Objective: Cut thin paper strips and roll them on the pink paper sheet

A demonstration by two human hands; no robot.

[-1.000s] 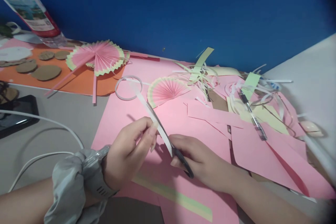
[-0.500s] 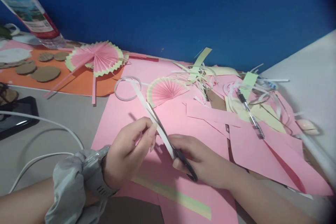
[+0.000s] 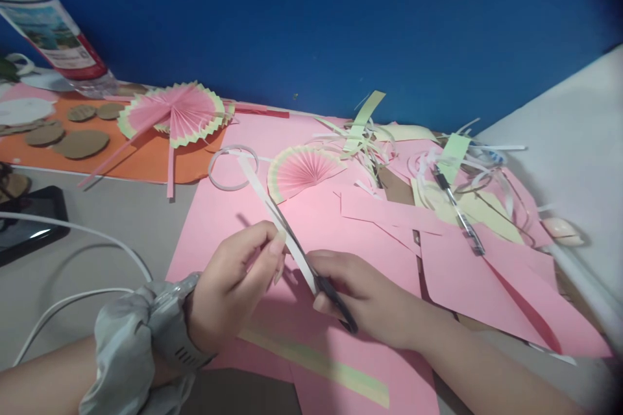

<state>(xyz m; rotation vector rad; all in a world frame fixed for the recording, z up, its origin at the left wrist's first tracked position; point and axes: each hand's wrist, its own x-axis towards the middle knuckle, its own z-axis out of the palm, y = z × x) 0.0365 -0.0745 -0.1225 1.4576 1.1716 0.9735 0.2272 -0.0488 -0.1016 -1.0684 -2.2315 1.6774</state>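
Between thumb and fingers, my left hand (image 3: 243,272) pinches a narrow white paper strip (image 3: 254,183) that slants across in front of me. My right hand (image 3: 357,292) is wrapped round the black handle of a pair of scissors (image 3: 335,305). Their blades lie along the strip and point up and to the left. Just beyond the blades rests a pleated pink paper fan (image 3: 306,168) with a yellow-green rim. A ring of tape (image 3: 233,167) lies left of it. Under both hands is pink paper (image 3: 379,240), with a green and yellow strip (image 3: 316,360) near the front.
Two joined pink fans (image 3: 175,113) and cardboard discs (image 3: 82,144) lie on orange paper (image 3: 185,165) at left, by a bottle (image 3: 63,39). A phone (image 3: 34,224) and white cable (image 3: 107,240) are nearer. Paper scraps (image 3: 367,142) and a pen (image 3: 457,207) lie right, before a blue wall.
The whole view has shifted slightly, so things sit a little further left. Both hands keep their hold, and the scissors stay along the white strip.
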